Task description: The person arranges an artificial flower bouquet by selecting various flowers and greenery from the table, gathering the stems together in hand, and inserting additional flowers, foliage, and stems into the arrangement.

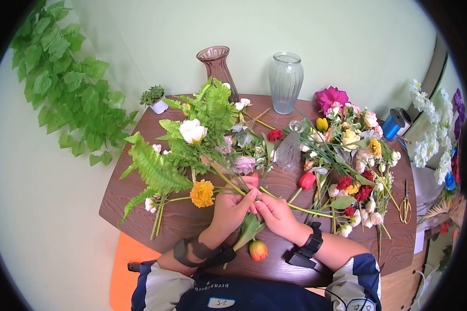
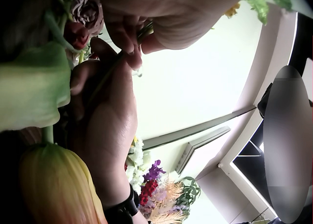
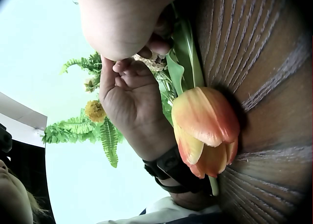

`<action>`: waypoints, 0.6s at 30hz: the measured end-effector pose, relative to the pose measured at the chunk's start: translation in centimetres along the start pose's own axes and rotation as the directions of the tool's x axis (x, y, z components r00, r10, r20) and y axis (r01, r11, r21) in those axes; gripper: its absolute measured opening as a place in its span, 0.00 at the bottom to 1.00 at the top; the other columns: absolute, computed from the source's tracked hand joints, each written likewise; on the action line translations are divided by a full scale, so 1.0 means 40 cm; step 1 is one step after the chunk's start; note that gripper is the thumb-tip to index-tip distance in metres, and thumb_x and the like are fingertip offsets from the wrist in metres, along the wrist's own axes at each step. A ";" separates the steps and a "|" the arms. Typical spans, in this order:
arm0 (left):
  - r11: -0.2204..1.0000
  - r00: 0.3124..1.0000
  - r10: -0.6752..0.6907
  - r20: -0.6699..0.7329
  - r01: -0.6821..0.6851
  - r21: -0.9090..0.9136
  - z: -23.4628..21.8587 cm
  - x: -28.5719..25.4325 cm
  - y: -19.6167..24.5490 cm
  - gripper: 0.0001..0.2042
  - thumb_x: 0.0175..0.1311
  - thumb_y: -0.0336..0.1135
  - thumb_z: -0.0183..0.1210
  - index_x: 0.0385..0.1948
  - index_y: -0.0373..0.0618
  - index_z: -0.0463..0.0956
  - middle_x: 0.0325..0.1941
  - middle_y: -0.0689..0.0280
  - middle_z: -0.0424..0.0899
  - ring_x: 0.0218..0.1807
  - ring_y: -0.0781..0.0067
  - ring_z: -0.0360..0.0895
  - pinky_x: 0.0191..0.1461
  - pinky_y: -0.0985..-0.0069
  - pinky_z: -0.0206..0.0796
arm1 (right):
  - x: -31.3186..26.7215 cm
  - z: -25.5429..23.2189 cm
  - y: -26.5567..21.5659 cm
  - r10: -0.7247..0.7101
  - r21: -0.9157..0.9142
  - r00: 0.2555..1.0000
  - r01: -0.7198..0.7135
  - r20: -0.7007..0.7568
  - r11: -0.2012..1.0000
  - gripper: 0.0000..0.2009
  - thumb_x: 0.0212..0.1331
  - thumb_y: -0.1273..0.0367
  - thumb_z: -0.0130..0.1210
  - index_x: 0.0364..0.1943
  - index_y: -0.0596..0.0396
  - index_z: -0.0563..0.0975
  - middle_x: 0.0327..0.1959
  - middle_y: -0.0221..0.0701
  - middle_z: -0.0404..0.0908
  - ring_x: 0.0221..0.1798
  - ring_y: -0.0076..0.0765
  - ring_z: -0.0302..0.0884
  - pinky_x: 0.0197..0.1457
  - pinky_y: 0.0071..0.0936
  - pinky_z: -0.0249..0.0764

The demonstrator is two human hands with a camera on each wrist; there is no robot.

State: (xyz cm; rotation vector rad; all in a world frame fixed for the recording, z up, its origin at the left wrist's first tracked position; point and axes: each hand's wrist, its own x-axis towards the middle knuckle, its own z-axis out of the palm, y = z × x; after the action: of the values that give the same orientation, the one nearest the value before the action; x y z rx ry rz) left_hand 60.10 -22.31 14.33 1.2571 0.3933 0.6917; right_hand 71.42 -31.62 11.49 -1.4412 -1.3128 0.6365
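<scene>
Thin green plastic stems (image 1: 227, 181), pinched in L hand (image 1: 230, 210) & R hand (image 1: 281, 216) fingers, might twist loose b/c they look top-heavy.

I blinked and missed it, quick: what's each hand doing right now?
Left hand: closed, pinching green stems.
Right hand: closed, pinching green stems beside it.

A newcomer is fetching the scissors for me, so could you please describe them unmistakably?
On the brown wooden table, look right, past the heap of mixed flowers. The scissors lie near the edge, blades pointing to its far side; their gold-coloured loop handles set them apart from the stems nearby.
</scene>
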 end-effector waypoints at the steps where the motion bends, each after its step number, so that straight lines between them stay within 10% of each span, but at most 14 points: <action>1: 1.000 1.000 -0.003 0.000 0.003 -0.001 0.000 -0.001 0.000 0.13 0.61 0.26 0.51 0.47 0.36 0.65 0.32 0.63 0.78 0.23 0.85 0.71 0.26 0.88 0.64 | 0.000 0.000 -0.004 0.000 0.006 1.000 0.000 -0.002 1.000 0.10 0.62 0.68 0.44 0.43 0.55 0.73 0.15 0.30 0.73 0.18 0.32 0.74 0.23 0.27 0.69; 18: 1.000 1.000 -0.004 0.006 0.004 0.015 -0.003 -0.001 -0.004 0.13 0.61 0.26 0.51 0.46 0.36 0.65 0.32 0.64 0.78 0.23 0.85 0.70 0.26 0.88 0.64 | -0.002 0.004 0.011 0.014 0.013 1.000 -0.014 0.002 1.000 0.07 0.62 0.68 0.45 0.31 0.55 0.72 0.15 0.31 0.73 0.18 0.35 0.74 0.23 0.28 0.68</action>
State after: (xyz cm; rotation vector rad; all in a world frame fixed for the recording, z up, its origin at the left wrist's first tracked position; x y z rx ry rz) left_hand 60.03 -22.28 14.14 1.2725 0.3966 0.6824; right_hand 71.42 -31.60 11.01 -1.4402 -1.2986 0.6545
